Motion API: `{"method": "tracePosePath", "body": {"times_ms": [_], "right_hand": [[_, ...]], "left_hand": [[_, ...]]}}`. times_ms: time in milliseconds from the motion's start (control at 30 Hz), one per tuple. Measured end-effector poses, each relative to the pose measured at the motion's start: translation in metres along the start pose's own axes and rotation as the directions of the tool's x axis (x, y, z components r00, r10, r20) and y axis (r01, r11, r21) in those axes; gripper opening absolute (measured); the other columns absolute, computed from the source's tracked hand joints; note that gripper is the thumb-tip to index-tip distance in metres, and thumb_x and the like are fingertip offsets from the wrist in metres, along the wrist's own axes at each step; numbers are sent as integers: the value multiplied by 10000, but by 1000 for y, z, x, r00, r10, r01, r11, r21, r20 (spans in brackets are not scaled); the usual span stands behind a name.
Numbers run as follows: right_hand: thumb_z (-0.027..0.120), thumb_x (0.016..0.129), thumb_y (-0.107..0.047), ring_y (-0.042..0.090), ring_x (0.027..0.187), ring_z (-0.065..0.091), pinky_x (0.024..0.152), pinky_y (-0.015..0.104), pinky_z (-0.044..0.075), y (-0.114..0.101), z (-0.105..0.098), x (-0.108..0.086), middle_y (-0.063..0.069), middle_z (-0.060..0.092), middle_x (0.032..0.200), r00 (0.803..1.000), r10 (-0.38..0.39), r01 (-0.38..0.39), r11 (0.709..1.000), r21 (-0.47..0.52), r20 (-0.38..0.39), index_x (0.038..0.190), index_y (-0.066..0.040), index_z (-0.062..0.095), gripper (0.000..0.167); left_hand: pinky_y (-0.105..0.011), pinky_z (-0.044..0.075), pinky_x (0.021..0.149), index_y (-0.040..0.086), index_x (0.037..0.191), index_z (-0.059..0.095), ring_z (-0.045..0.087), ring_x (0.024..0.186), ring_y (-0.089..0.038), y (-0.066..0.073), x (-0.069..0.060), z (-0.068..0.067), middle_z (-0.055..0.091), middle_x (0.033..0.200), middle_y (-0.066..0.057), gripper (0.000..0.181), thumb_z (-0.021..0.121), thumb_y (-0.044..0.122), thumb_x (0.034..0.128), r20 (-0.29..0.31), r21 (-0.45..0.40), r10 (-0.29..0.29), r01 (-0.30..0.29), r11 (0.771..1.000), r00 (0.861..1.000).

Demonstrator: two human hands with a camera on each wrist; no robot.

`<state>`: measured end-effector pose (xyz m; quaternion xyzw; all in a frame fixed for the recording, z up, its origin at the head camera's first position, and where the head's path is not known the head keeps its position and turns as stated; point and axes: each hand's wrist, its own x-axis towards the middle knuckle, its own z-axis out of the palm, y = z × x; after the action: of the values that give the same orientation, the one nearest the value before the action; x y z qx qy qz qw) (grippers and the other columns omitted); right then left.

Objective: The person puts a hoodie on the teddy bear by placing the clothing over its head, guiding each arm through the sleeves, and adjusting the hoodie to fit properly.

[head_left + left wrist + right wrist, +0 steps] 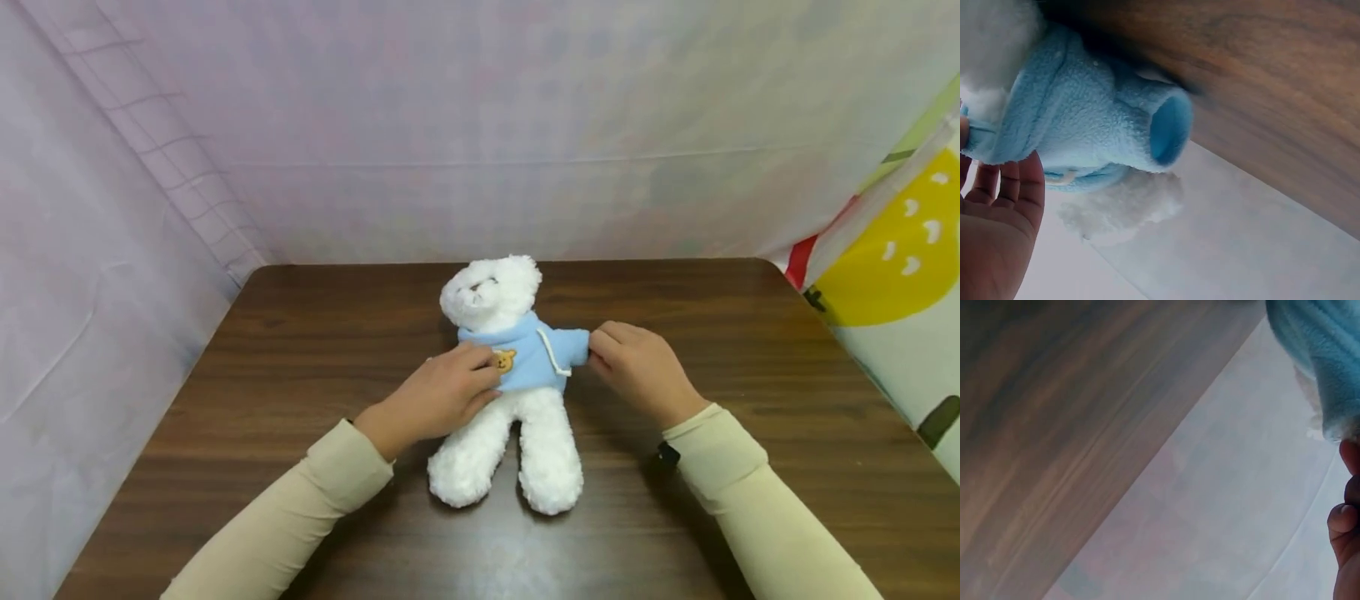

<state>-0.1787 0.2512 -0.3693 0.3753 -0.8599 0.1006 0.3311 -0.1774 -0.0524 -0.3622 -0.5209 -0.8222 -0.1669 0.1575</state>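
A white teddy bear (pixel 551 454) lies on its back, dressed in a light blue hoodie (pixel 528 354) with a small bear patch and a white drawstring. My left hand (pixel 450 387) pinches the hoodie's lower edge, thumb on one side and fingers on the other in the left wrist view. The near sleeve (pixel 1132 119) has an open, hollow cuff there, with no paw showing in it. At the other sleeve's end (pixel 573 346), my right hand (pixel 641 367) pinches the bear's paw; white fluff pokes from that cuff in the right wrist view, where the hand is partly cut off.
The dark brown wooden table (pixel 300 350) lies beneath the bear and both forearms. A pale curtain (pixel 480 125) hangs behind the far edge and along the left. Patterned cloth with a yellow shape (pixel 900 258) hangs at the right.
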Motion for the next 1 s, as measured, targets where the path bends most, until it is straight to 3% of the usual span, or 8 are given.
{"method": "tracePosePath", "body": {"times_ms": [267, 400, 600, 733, 900, 1000], "right_hand": [[713, 742, 134, 159, 601, 395, 527, 322, 378, 24, -4, -5, 41, 486, 709, 999, 48, -48, 998, 27, -9, 725, -77, 464, 327], [733, 750, 132, 147, 606, 382, 534, 313, 373, 27, -4, -7, 21, 473, 702, 995, 96, -97, 994, 42, 35, 726, -95, 455, 360], [674, 799, 4, 169, 718, 475, 619, 365, 439, 14, -19, -8, 35, 553, 891, 974, 155, -171, 981, 88, 163, 914, -72, 575, 170], [698, 788, -109, 175, 750, 492, 643, 379, 448, -2, -26, -8, 49, 558, 978, 961, 171, -193, 977, 87, 218, 1013, -51, 589, 257], [732, 793, -48, 209, 683, 471, 589, 376, 398, -12, -21, -3, 37, 519, 805, 976, 126, -126, 992, -11, 178, 856, -82, 546, 199], [703, 754, 36, 213, 625, 427, 542, 358, 323, -8, -16, -1, 23, 465, 711, 984, 127, -119, 990, -70, 121, 749, -111, 478, 268]], "left_hand": [[-303, 456, 775, 104, 842, 553, 524, 918, -193, 0, -5, 0, 544, 964, -21, 159, 649, 134, 965, 51, 19, 69, -70, 997, 996], [-302, 444, 754, 111, 849, 549, 510, 879, -188, 2, -4, 1, 529, 956, -17, 158, 646, 150, 968, 69, 17, 75, -77, 997, 995], [-299, 467, 784, 118, 909, 606, 529, 915, -183, 7, 1, 5, 533, 985, -22, 107, 671, 182, 965, 60, 4, 58, -58, 998, 997], [-298, 470, 800, 122, 942, 622, 533, 932, -179, 8, 2, 5, 536, 998, -21, 82, 673, 182, 964, 57, -5, 44, -43, 999, 997], [-301, 470, 816, 122, 922, 615, 538, 940, -175, 7, 0, 2, 541, 998, -18, 92, 674, 180, 962, 66, -28, 24, -23, 999, 998], [-299, 447, 773, 114, 877, 565, 505, 879, -180, 5, 0, 0, 507, 953, -27, 127, 639, 149, 974, 104, -26, 52, -50, 998, 993]]}}
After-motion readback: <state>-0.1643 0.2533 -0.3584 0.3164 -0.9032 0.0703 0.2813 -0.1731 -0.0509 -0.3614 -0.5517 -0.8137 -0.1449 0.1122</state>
